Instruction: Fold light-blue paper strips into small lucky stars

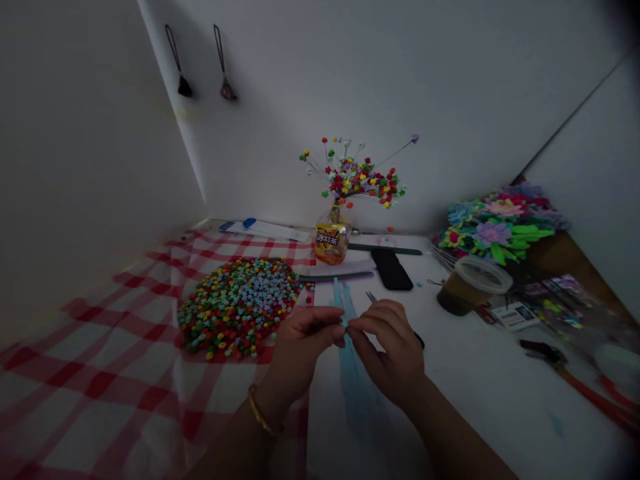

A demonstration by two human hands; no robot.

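Note:
My left hand [305, 343] and my right hand [390, 347] meet fingertip to fingertip above the white table. Both are closed in a pinch on something small between them, too small and dim to make out. Under and behind the fingertips lie light blue paper strips [350, 380], running lengthwise toward me. The tips of a pair of scissors [371, 297] show beside my right hand, which hides their middle. A gold bracelet is on my left wrist. To the left, a large pile of small colorful paper stars [245, 300] rests on the red checked cloth.
Behind stands a bottle vase [331, 241] of star-tipped stems. A black phone [392, 269] lies right of it. Farther right are a lidded cup of dark liquid [465, 293], fuzzy flowers [495, 230] and red-handled pliers [585, 387]. Walls close off the back and left.

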